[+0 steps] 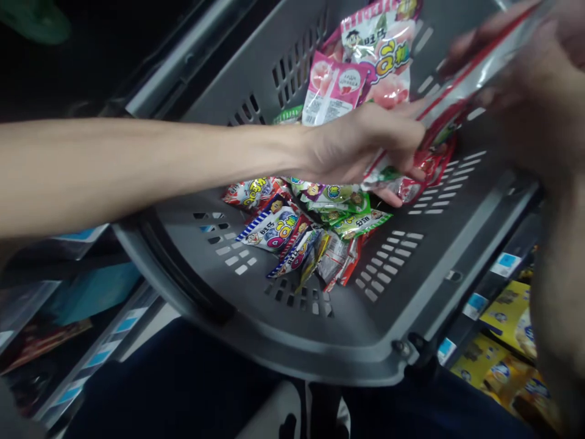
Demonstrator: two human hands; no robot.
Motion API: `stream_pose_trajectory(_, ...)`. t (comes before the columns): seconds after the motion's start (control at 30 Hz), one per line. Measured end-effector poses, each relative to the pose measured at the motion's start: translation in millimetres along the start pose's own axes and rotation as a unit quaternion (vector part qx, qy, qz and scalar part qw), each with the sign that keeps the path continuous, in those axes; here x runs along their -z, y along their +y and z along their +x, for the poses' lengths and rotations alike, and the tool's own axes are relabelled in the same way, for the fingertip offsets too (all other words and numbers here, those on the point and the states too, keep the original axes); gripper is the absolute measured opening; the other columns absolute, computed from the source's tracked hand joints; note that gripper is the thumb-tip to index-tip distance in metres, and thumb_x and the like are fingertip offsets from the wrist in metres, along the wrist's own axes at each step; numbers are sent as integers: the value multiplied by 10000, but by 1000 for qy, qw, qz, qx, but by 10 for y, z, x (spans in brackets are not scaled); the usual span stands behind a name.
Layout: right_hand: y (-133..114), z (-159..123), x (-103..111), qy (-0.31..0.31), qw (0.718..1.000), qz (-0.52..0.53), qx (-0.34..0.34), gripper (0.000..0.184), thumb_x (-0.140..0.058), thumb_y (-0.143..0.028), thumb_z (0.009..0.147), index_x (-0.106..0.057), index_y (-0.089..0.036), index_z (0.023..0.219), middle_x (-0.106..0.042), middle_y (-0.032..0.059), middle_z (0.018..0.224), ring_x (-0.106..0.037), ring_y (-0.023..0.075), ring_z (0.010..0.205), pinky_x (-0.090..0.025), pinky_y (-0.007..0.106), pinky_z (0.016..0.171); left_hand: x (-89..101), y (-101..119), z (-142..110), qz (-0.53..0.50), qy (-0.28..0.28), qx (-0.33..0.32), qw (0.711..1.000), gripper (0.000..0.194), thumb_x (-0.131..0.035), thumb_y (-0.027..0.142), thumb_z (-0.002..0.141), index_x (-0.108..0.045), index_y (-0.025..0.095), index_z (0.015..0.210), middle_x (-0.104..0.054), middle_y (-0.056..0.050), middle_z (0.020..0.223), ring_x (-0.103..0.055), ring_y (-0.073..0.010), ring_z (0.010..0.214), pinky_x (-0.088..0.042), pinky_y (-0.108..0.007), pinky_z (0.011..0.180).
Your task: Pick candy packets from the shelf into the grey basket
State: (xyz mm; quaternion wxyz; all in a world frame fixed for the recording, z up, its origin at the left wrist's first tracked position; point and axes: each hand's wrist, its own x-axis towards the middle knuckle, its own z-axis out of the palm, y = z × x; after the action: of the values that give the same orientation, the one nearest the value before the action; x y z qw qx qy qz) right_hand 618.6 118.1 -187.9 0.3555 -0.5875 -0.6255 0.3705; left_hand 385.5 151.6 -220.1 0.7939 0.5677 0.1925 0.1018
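A grey plastic shopping basket (256,317) lies tilted in front of me, with several colourful candy packets (292,231) heaped in its bottom. A pink packet (361,67) leans against the far wall. My left hand (361,146) reaches across into the basket, its fingers closed on the lower end of a red-and-clear candy packet (439,122). My right hand (534,91), blurred at the upper right, grips the upper end of the same packet.
Shop shelves run on both sides: blue price tags (505,263) and yellow snack bags (512,317) at lower right, dark shelves with blue labels (103,353) at lower left. Dark trousers (183,390) and a white shoe (292,408) show below the basket.
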Motion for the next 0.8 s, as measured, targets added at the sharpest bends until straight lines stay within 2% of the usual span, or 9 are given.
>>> stream_pose_trajectory(0.03, -12, -3, -20, 6, 999, 14, 43, 418, -774, -626, 840, -733, -285, 1079, -679, -76, 1018, -578, 25, 840, -429, 180, 729, -3, -5, 1, -14, -10, 15, 1000, 283, -418, 189, 838, -672, 117, 938, -642, 23, 808, -686, -225, 1159, -489, -462, 1042)
stream_pose_trajectory(0.07, -15, -6, -33, 11, 998, 10, 65, 370, -823, -578, 816, -743, -233, 926, -686, -57, 914, -577, 30, 786, -423, 193, 699, 0, -13, 7, -8, -17, 25, 1000, 197, -482, 221, 828, -646, 115, 849, -640, 8, 798, -696, -222, 1122, -504, -462, 1038)
stream_pose_trajectory(0.1, -13, -8, -41, 16, 998, -11, 63, 357, -835, -555, 815, -738, -214, 861, -691, -51, 863, -581, 31, 756, -416, 201, 673, 8, -26, 18, 17, -24, 26, 999, 158, -547, 251, 813, -638, 124, 838, -660, -8, 831, -695, -224, 1120, -510, -462, 1045)
stream_pose_trajectory(0.13, -7, -9, -46, 30, 997, -31, 57, 345, -844, -528, 817, -741, -200, 847, -694, -43, 833, -585, 34, 729, -404, 210, 642, 21, -45, 33, 58, -30, 21, 998, 180, -600, 275, 798, -651, 134, 897, -690, -27, 902, -686, -230, 1146, -508, -465, 1060)
stream_pose_trajectory(0.23, 13, -6, -60, 77, 994, -65, 49, 391, -869, -538, 782, -762, -166, 834, -668, -11, 749, -530, 39, 634, -342, 240, 567, 68, -143, 84, 186, -35, 4, 982, 481, -629, 316, 811, -600, 169, 1269, -712, -70, 1160, -660, -241, 1227, -500, -485, 1074)
stream_pose_trajectory(0.3, 20, 2, -71, 99, 992, -66, 41, 439, -880, -597, 736, -764, -179, 802, -648, 0, 701, -504, 55, 599, -330, 256, 546, 94, -226, 104, 212, -37, 16, 976, 594, -625, 341, 831, -521, 159, 1387, -708, -98, 1196, -685, -245, 1181, -529, -491, 1031)
stream_pose_trajectory(0.43, 24, 9, -72, 108, 990, -86, 27, 516, -868, -673, 698, -773, -178, 812, -658, 15, 682, -534, 89, 605, -374, 267, 559, 112, -330, 95, 212, -56, 35, 975, 631, -649, 370, 836, -512, 130, 1403, -734, -105, 1086, -723, -232, 1078, -567, -468, 975)
stream_pose_trajectory(0.63, 9, 7, -82, 101, 991, -87, 27, 432, -851, -594, 771, -778, -174, 843, -681, 24, 745, -530, 80, 637, -363, 269, 573, 139, -317, 94, 199, -55, 31, 978, 638, -701, 362, 813, -538, 112, 1377, -727, -109, 1063, -734, -230, 1029, -582, -461, 951)
stream_pose_trajectory(0.8, 13, -15, -77, 111, 988, -98, 35, 442, -844, -570, 787, -780, -138, 858, -671, 27, 727, -511, 59, 611, -357, 262, 566, 157, -370, 124, 167, -47, 48, 984, 654, -718, 313, 801, -519, 80, 1379, -717, -123, 1071, -723, -247, 1048, -578, -485, 961)
